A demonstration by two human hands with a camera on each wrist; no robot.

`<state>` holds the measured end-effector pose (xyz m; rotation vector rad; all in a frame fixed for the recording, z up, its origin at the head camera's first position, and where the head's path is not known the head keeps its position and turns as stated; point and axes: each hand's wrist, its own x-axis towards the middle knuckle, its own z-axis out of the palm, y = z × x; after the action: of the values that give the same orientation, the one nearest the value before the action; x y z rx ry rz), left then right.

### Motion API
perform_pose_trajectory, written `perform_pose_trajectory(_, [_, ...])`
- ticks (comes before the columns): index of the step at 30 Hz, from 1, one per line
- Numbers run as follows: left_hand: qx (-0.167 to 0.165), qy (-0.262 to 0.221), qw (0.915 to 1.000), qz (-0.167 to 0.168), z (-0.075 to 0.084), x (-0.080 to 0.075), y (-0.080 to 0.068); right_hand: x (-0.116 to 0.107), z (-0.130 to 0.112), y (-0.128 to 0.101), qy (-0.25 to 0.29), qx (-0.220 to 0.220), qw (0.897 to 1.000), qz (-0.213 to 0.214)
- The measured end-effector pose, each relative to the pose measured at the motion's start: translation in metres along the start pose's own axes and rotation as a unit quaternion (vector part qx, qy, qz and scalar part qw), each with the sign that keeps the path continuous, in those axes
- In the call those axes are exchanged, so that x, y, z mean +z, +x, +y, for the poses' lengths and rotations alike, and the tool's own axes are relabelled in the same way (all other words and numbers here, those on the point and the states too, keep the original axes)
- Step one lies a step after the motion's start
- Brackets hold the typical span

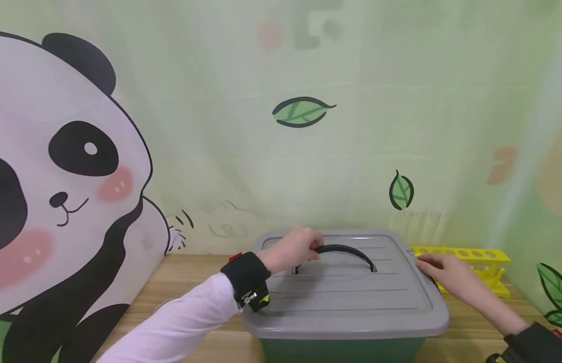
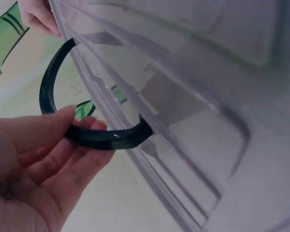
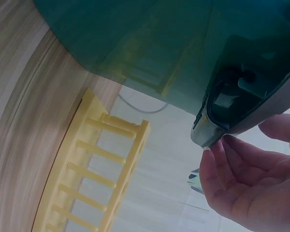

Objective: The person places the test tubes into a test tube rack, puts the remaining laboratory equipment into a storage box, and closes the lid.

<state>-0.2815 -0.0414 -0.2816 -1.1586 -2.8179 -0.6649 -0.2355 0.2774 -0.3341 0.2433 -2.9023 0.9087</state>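
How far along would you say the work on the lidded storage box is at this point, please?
Early. The grey lid sits flat on the green box, so nothing is open. The left hand grips the black handle; the right hand has fingertips at the side latch. Unlatching and lifting remain.

The yellow rack (image 1: 471, 262) crowds the box (image 1: 344, 348) on the right; bare table (image 1: 190, 282) lies left.
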Motion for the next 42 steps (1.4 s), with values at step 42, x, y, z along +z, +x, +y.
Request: perform_pose_trajectory(42, [-0.004, 0.165, 0.9839, -0.068, -0.013, -0.014, -0.01, 0.002, 0.001, 0.003, 0.0, 0.012, 1.0, -0.019])
